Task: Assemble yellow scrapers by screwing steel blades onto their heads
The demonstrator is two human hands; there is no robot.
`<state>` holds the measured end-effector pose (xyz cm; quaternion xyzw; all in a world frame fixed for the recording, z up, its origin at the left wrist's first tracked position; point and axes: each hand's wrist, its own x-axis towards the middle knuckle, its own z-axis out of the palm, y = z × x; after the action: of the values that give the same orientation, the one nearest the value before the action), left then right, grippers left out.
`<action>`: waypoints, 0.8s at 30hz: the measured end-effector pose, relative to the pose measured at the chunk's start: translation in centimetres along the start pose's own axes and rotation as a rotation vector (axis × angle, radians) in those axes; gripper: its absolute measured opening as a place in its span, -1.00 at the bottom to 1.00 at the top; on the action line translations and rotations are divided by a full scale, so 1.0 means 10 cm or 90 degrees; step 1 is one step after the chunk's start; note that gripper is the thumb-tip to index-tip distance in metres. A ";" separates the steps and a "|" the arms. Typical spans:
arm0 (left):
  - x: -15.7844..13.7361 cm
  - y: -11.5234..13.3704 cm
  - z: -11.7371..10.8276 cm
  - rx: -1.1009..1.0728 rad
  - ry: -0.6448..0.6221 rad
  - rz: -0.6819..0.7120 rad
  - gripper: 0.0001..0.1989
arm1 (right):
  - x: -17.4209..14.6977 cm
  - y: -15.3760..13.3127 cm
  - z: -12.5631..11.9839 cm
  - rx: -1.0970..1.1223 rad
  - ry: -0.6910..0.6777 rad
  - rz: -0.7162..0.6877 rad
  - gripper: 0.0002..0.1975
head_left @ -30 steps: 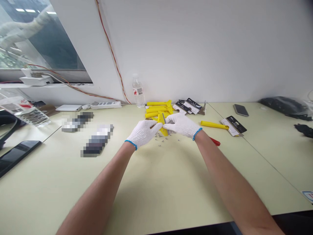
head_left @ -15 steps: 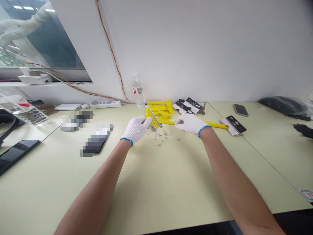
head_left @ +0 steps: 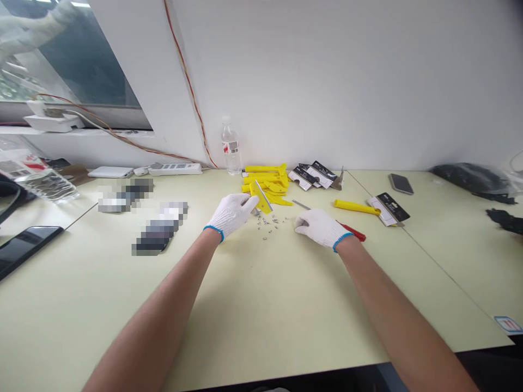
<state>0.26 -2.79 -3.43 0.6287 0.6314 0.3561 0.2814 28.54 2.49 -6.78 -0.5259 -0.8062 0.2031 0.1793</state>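
My left hand point(head_left: 232, 211), in a white knit glove, pinches a yellow scraper head point(head_left: 260, 200) with a metal blade strip along its upper right edge, held tilted over the small metal screws or nuts point(head_left: 267, 221) scattered on the table. My right hand point(head_left: 316, 226), gloved too, is low over the table right of them with its fingers curled together; what they hold, if anything, is too small to make out. Beside and partly behind it lies a screwdriver with a red handle point(head_left: 354, 232), its metal shaft point(head_left: 301, 204) showing past the fingers.
Yellow scraper parts point(head_left: 267, 177) lie in a pile behind my hands. To their right are black-and-white package cards point(head_left: 316, 175) and a yellow-handled scraper point(head_left: 356, 207) with its card point(head_left: 393, 209). A water bottle point(head_left: 231, 152) stands by the wall; a phone point(head_left: 401, 184) lies right.
My right hand has moved down and slightly right, off the pile's side, and the screwdriver shows beside it. The scraper head in my left hand has turned slightly, showing more of its yellow face.
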 end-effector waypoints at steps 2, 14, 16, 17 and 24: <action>0.00 -0.01 0.02 0.015 -0.002 0.008 -0.59 | -0.03 -0.01 -0.01 -0.002 -0.016 0.003 -0.55; -0.14 0.26 0.37 0.202 -0.003 0.100 -0.65 | -0.12 -0.39 -0.09 0.058 0.067 -0.037 -0.27; -0.18 0.32 0.47 0.231 -0.021 0.100 -0.66 | -0.16 -0.46 -0.05 0.062 0.079 -0.041 -0.25; -0.20 0.35 0.51 0.246 -0.024 0.102 -0.66 | -0.17 -0.49 -0.03 0.061 0.079 -0.043 -0.24; -0.25 0.41 0.63 0.308 -0.033 0.117 -0.64 | -0.16 -0.51 -0.07 0.037 0.039 -0.054 -0.16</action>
<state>7.91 -4.89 -4.13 0.7416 0.6308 0.2026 0.1053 25.52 -0.72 -3.70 -0.4916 -0.8157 0.2026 0.2278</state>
